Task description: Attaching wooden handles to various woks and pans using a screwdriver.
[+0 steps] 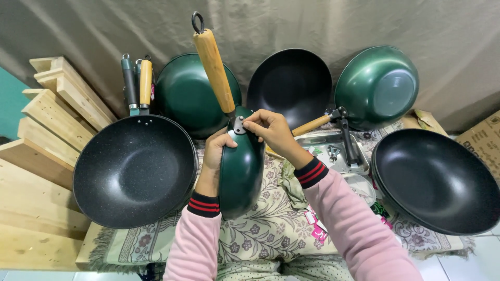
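Nearest the camera, two pink sleeves with dark, red-striped cuffs reach forward over a floral cloth (260, 229) that covers the worktop. Between the hands stands a green wok (240, 166), held on edge so its rim faces the viewer and its green underside shows; its pale wooden handle (214, 70) rises up and away, ending in a dark metal hanging ring.

The left hand (217, 148) has its grip closed around the wok's left rim, fingers curled over the edge. The right hand (271, 130) pinches at the metal bracket (239, 125) where handle meets bowl — fingertips closed on that joint.

To the left, just beside the left forearm, a speckled black wok (134, 170) lies open side up, its two stacked handles — one dark, one wooden — pointing away. Beyond it on the left lean pale wooden planks (49, 119).

To the right of the right arm sits a shallow metal tray (359, 165) holding small hardware and a loose wooden handle (311, 125) with a black bracket. Farther right, a large black wok (436, 179) rests open side up at the edge of the cloth.

At the back, three more pans lean against a grey-brown curtain (312, 26): a green pan (182, 93) behind the held handle, a black pan (290, 86) in the middle, and a green pan with a shiny base (376, 87) on the right. Cardboard (482, 140) shows at the far right.
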